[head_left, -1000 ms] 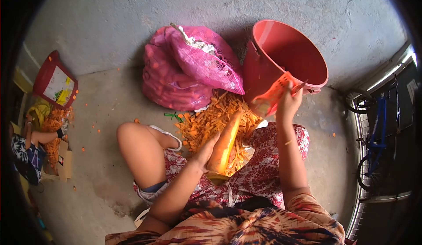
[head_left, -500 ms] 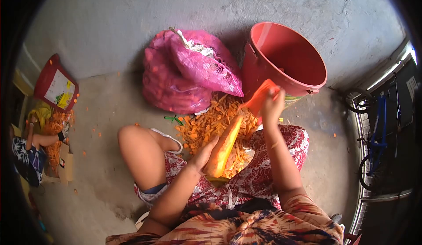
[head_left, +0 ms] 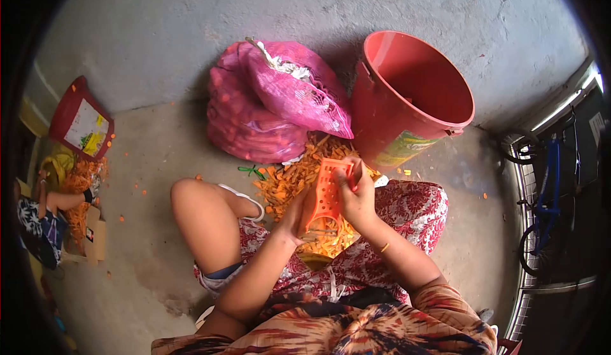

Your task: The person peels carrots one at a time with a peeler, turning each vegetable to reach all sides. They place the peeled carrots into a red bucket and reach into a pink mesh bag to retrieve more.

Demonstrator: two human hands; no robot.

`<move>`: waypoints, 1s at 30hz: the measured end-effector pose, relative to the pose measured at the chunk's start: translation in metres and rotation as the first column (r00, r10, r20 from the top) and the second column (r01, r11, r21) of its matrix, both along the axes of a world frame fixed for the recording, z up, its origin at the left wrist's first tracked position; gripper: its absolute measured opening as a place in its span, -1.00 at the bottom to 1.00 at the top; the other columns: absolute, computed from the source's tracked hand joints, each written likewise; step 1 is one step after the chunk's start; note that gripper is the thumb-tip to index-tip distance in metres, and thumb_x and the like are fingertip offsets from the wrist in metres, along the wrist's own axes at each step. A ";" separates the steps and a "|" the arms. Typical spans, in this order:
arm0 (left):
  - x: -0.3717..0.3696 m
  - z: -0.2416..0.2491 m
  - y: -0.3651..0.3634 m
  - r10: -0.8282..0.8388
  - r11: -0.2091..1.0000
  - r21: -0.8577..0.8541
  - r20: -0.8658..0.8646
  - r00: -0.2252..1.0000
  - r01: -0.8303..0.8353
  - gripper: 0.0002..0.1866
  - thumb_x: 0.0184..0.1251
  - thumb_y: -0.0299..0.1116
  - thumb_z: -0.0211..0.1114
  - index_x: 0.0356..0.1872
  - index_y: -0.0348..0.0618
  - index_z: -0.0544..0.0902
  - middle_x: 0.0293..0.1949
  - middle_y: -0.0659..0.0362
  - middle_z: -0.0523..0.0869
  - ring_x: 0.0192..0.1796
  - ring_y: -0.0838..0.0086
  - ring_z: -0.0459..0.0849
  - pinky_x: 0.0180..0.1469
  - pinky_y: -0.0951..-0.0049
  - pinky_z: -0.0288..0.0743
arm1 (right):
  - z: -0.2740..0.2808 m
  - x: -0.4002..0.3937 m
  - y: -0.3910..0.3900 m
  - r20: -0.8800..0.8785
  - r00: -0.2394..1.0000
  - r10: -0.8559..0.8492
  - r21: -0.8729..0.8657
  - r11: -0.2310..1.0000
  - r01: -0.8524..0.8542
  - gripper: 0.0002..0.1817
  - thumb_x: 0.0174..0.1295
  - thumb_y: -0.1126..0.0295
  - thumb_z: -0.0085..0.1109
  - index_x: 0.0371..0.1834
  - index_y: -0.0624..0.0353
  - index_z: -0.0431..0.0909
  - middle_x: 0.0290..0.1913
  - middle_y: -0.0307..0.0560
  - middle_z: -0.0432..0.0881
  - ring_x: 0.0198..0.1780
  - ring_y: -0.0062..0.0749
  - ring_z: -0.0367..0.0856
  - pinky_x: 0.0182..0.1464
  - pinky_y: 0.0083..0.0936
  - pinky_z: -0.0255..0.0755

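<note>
My right hand [head_left: 358, 199] is closed on an orange plastic peeler [head_left: 329, 186] with a perforated flat handle and a forked end. The fork points down toward my lap. My left hand [head_left: 294, 217] is wrapped round the carrot from the left, just beside the peeler. Peeler and hands hide most of the carrot. Below both hands, a heap of carrot peelings [head_left: 278, 189] covers the floor between my legs, reaching back to the sack and the bucket.
A pink mesh sack [head_left: 254, 110] full of carrots leans at the wall, with a tall red bucket [head_left: 388, 119] to its right. At far left another person [head_left: 48, 218] sits near peelings and a red bucket [head_left: 79, 122]. A blue bicycle [head_left: 547, 196] stands at right.
My right hand has moved down and left with the peeler, from the carrot's far tip to beside my left hand. The carrot, fully visible before, is now mostly covered.
</note>
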State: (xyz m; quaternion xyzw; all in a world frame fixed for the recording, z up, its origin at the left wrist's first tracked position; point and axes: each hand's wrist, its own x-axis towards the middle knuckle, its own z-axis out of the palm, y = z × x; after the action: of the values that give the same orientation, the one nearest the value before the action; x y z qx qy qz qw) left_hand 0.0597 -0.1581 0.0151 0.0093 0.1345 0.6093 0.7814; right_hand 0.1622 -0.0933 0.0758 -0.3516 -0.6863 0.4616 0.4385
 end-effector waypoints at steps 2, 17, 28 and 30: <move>0.003 -0.004 0.002 0.045 0.998 -0.035 0.012 0.999 -0.045 -0.58 0.33 -0.10 -0.17 0.02 -0.20 0.36 -0.16 0.12 0.55 -0.19 0.43 0.58 -0.19 0.37 0.53 | -0.006 -0.001 -0.002 -0.004 0.999 0.040 0.005 0.999 -0.040 -0.82 0.18 0.47 -0.01 -0.18 0.26 0.31 -0.53 -0.14 0.50 -0.51 -0.64 0.44 -0.47 -0.64 0.35; 0.007 -0.016 -0.011 -0.159 0.981 -0.129 -0.121 0.980 0.143 -0.50 0.29 0.05 -0.20 -0.04 -0.20 0.35 -0.40 0.02 0.54 -0.40 0.29 0.58 -0.40 0.27 0.51 | -0.016 0.033 0.119 -0.082 0.843 -0.531 0.188 0.823 0.537 -0.85 0.23 0.37 -0.09 -0.33 0.24 0.37 -0.54 -0.25 0.43 -0.53 -0.68 0.30 -0.47 -0.67 0.26; 0.000 -0.006 0.002 0.054 0.991 -0.109 -0.197 0.979 -0.076 -0.63 0.34 -0.17 -0.15 0.01 -0.19 0.36 -0.15 0.13 0.54 -0.19 0.47 0.58 -0.18 0.51 0.51 | -0.014 -0.002 -0.002 0.041 0.999 0.013 -0.126 0.992 -0.007 -0.85 0.16 0.49 -0.01 -0.23 0.29 0.31 -0.47 -0.10 0.49 -0.44 -0.55 0.46 -0.38 -0.60 0.37; 0.002 -0.011 0.003 0.050 0.989 -0.129 -0.160 0.986 -0.072 -0.64 0.34 -0.18 -0.15 0.00 -0.19 0.37 -0.17 0.14 0.55 -0.20 0.49 0.58 -0.18 0.49 0.51 | -0.017 -0.004 0.000 0.057 0.998 0.003 -0.056 0.998 0.000 -0.85 0.12 0.56 -0.03 -0.24 0.30 0.31 -0.47 0.01 0.48 -0.42 -0.39 0.49 -0.32 -0.49 0.38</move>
State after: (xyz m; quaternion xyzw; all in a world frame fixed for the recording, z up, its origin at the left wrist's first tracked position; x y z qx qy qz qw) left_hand 0.0613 -0.1550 0.0041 0.0004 0.2362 0.6199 0.7483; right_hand 0.1580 -0.0929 0.0583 -0.3763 -0.6857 0.4706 0.4083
